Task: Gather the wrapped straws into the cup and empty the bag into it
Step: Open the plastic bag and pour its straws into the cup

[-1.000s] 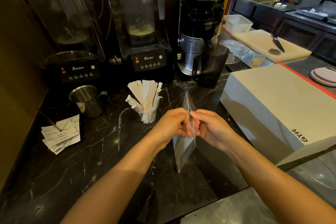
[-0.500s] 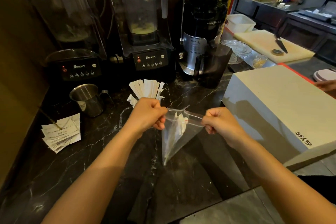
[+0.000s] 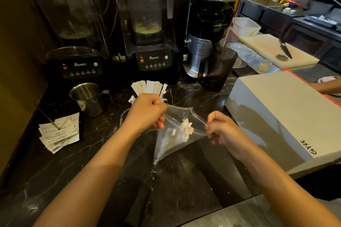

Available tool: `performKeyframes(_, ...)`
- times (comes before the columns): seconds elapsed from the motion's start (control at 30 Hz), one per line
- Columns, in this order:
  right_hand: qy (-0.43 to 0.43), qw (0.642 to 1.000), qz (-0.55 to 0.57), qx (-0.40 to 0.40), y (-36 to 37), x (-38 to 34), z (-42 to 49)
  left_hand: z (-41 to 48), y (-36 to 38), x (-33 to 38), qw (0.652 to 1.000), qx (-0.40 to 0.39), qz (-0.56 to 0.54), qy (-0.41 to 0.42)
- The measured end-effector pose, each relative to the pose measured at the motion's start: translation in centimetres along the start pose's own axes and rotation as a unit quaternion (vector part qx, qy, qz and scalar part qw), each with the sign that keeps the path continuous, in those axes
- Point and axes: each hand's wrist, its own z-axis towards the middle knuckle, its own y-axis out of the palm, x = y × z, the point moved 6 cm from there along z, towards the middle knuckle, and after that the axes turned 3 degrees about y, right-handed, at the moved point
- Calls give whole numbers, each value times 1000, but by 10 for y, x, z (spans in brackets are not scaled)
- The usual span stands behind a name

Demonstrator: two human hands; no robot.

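Left hand (image 3: 147, 112) and right hand (image 3: 220, 129) each pinch a lip of the clear plastic bag (image 3: 177, 132) mid-counter, mouth spread. Tip it over the white wrapped straws (image 3: 149, 86), aim for the cup.

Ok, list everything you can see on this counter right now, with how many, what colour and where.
clear plastic zip bag: one, transparent, held open between both hands, white wrapped pieces inside
white paper-wrapped straws: a bunch, white, standing behind the left hand; their cup is hidden
small steel pitcher: one, silver, left of the straws
paper receipts: a small pile, white, far left
black blenders: two, at the back
black and silver juicer: one, back centre-right
large pale grey box: one, right
white cutting board: one, far right, knife on it
dark marble counter: one, black, underneath
left hand: gripping the bag's left edge
right hand: gripping the bag's right edge
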Motion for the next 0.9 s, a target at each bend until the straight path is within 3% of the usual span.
performKeyframes(0.13,129,950,218,-181,21,14,-3,2,2,14,999,-28,-23,12)
performKeyframes(0.3,245,881,250,-318,54,20,-6,0,8,36,991,-123,-10,49)
performKeyframes(0.47,259,866,303,-301,65,11,-4,-8,19,70,961,-255,15,107)
performKeyframes(0.53,215,898,289,-255,67,8,3,-12,22,82,946,-300,6,124)
performKeyframes(0.63,155,957,218,-114,61,8,18,-17,23,98,929,-340,-6,149)
performKeyframes(0.73,177,952,188,-162,66,2,3,-19,21,113,918,-360,-13,168)
performKeyframes(0.9,153,897,322,-261,64,-35,-1,-4,4,138,919,-330,-7,214)
